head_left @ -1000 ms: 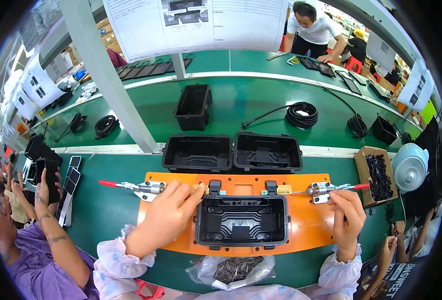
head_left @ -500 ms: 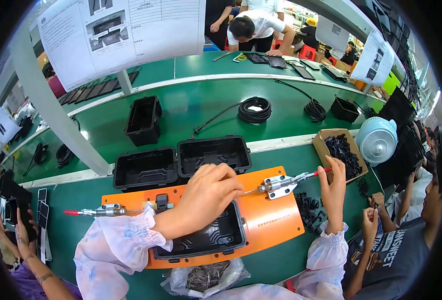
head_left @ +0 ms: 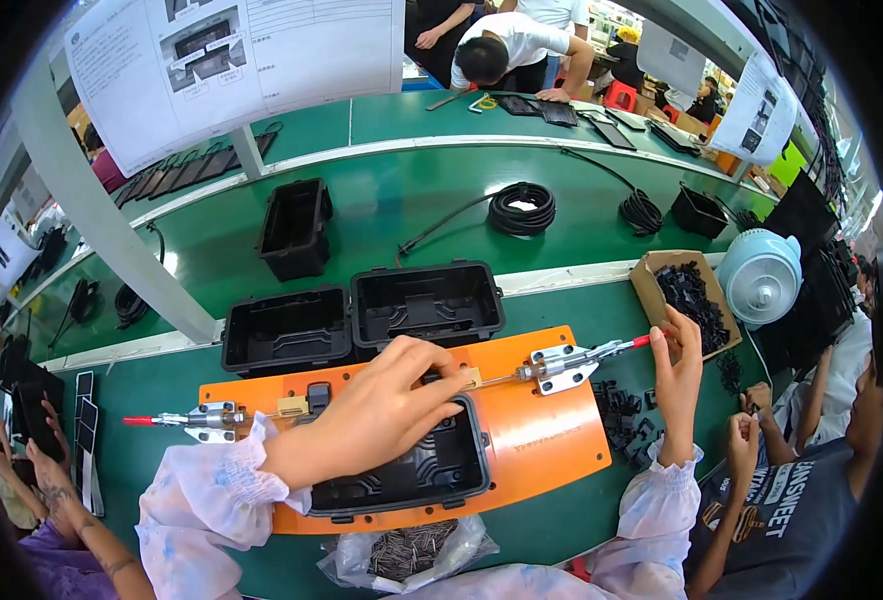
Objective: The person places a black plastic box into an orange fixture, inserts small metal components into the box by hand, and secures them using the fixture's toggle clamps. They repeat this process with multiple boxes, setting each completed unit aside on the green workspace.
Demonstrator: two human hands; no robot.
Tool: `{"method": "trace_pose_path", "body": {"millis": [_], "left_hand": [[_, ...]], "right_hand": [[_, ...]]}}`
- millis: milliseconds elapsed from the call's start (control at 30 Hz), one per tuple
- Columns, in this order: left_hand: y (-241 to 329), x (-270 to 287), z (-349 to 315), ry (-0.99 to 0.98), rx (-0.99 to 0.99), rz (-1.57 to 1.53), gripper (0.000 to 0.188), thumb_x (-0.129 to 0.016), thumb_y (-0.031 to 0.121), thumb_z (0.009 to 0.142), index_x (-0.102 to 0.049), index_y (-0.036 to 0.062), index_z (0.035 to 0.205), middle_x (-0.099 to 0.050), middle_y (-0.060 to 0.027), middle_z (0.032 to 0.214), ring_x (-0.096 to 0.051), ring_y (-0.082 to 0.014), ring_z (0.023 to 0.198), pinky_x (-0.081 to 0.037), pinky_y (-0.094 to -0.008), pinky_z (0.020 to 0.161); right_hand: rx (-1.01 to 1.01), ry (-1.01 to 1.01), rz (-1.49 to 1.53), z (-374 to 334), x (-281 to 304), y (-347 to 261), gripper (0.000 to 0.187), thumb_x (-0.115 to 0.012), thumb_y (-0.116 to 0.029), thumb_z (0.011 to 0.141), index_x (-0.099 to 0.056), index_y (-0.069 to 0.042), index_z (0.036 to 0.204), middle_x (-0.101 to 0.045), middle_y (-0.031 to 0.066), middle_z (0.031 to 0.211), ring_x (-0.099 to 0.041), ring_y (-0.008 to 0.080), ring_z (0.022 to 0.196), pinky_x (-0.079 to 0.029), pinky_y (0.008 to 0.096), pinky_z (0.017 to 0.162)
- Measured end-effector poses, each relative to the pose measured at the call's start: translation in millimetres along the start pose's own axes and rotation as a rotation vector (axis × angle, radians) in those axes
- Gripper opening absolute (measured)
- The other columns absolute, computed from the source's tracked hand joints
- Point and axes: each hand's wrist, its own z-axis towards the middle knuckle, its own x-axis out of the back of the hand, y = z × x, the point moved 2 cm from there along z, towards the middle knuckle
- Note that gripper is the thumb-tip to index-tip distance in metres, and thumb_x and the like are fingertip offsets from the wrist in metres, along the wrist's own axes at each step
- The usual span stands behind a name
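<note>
Red handle touches right hand; left hand arches over black box; cannot tell either grip.

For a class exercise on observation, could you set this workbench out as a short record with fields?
Left hand: over the open black box, close to the tan block; grip unclear
Right hand: at the red handle tip of the right toggle clamp; grip unclear
Centre: black box on orange fixture plate, left toggle clamp at its left end
Behind: two more open black boxes
Right: cardboard carton of small black parts; light-blue fan
Front: clear plastic bag of screw-like metal pieces
</note>
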Motion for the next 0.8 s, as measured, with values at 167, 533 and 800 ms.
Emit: {"method": "trace_pose_path", "body": {"millis": [167,533,800], "left_hand": [[9,14,-13,0.035,-0.102,0.244,0.03,-0.077,0.012,0.083,-0.07,-0.0016,0.109,-0.063,-0.0109,0.109,-0.06,-0.0297,0.105,-0.05,-0.0458,0.091],[6,8,-23,0.041,-0.101,0.195,0.032,-0.079,0.009,0.078,-0.068,-0.0034,0.106,-0.064,-0.0104,0.107,-0.061,-0.029,0.103,-0.05,-0.0484,0.095],[-1,1,-23,0.104,-0.158,0.077,0.038,-0.077,0.006,0.073,-0.066,-0.0055,0.107,-0.062,-0.0116,0.103,-0.061,-0.0305,0.101,-0.05,-0.044,0.093]], "right_hand": [[-0.558,-0.062,0.694,2,-12,6,0.04,-0.058,-0.024,0.106,-0.055,-0.002,0.139,-0.064,0.0145,0.122,-0.068,0.019,0.105,-0.055,0.0311,0.093],[-0.085,-0.032,1.086,44,-20,-71,0.019,-0.044,-0.021,0.111,-0.056,-0.005,0.112,-0.054,-0.0001,0.075,-0.039,0.0059,0.054,-0.034,0.0254,0.051],[0.621,-0.47,-0.012,13,-70,-165,0.028,-0.073,-0.012,0.088,-0.064,-0.004,0.113,-0.057,0.0057,0.079,-0.053,0.0231,0.062,-0.046,0.0354,0.056]]}}
